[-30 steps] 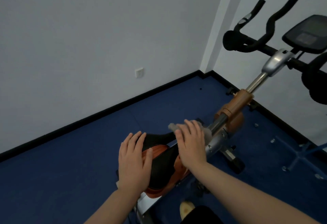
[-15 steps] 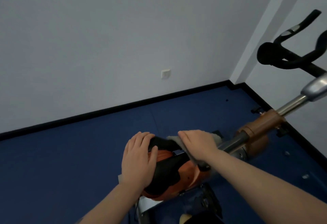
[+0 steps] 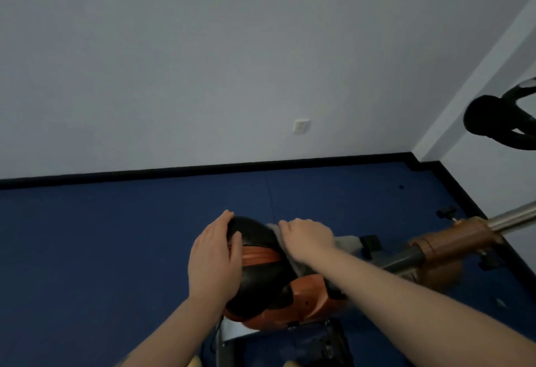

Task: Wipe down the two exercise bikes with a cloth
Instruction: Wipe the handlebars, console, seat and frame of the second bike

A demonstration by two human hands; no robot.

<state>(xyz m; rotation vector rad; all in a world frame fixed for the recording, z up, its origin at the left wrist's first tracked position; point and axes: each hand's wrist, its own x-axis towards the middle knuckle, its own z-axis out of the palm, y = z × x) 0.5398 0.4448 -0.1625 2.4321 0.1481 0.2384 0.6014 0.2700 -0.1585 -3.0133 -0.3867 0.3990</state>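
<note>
Exercise bike (image 3: 452, 243) stretched rightward from both hands, its black and orange saddle (image 3: 258, 268) cupped under the flat left hand (image 3: 214, 262), grey cloth (image 3: 346, 243) pressed beneath the curled right hand (image 3: 309, 239) at the saddle's far side

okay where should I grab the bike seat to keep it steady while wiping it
Grip the seat by its wide rear end, coming from the left, as the left hand does now. That curved edge fills a palm, leaving the nose free for the right hand and cloth.

Matt perforated black saddle (image 3: 255, 239), fluffy grey cloth (image 3: 346, 243), brushed-metal post (image 3: 516, 217)
</note>
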